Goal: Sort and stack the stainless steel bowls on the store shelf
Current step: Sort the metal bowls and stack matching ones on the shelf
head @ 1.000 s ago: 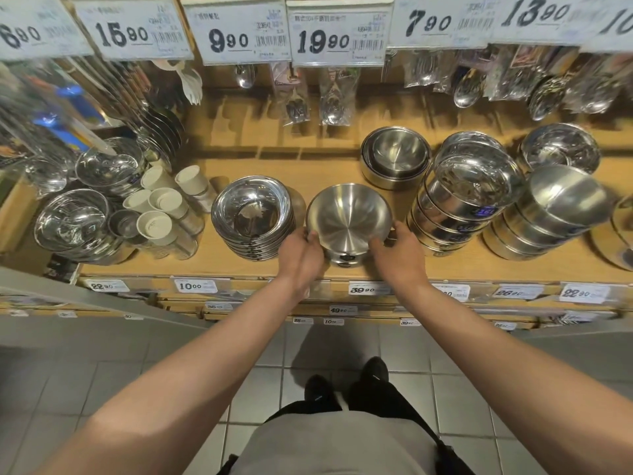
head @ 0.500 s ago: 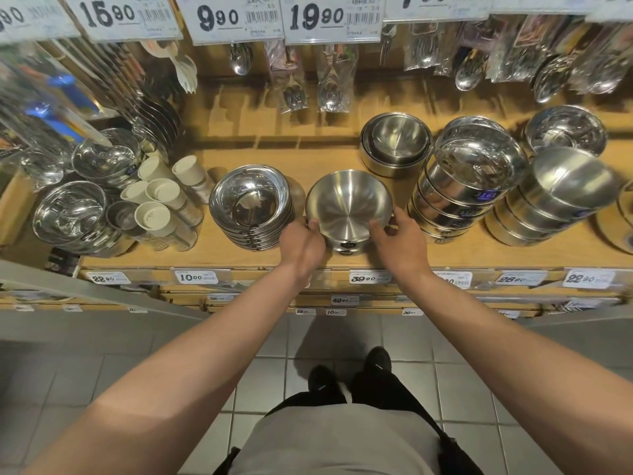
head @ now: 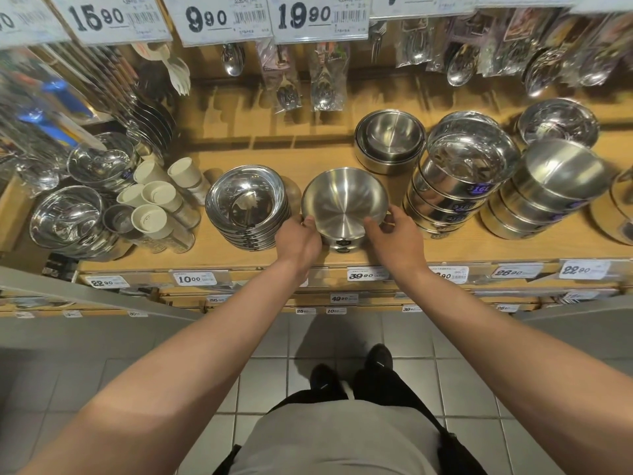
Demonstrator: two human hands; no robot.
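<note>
Brushed and polished steel on a wooden shelf

The held bowl [head: 344,200] looks matt brushed metal; the neighbouring stack [head: 247,204] is mirror-glossy; the shelf [head: 219,255] is smooth pale wood.

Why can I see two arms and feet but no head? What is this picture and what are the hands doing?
The camera sits on a person's head and looks down, so you see what they see: their own arms, their shoes on the tiled floor, and no face. There is no robot here, just a person tidying a shop shelf.

The left hand and the right hand each grip one side of a matte steel bowl in the middle of the shelf. It seems to sit on another bowl below it.

Beside it on the left is a shiny bowl stack, then some cream cups. On the right are tall, leaning bowl stacks. Behind sits a small stack of bowls. Spoons in packets hang at the back, under big price tags.
</note>
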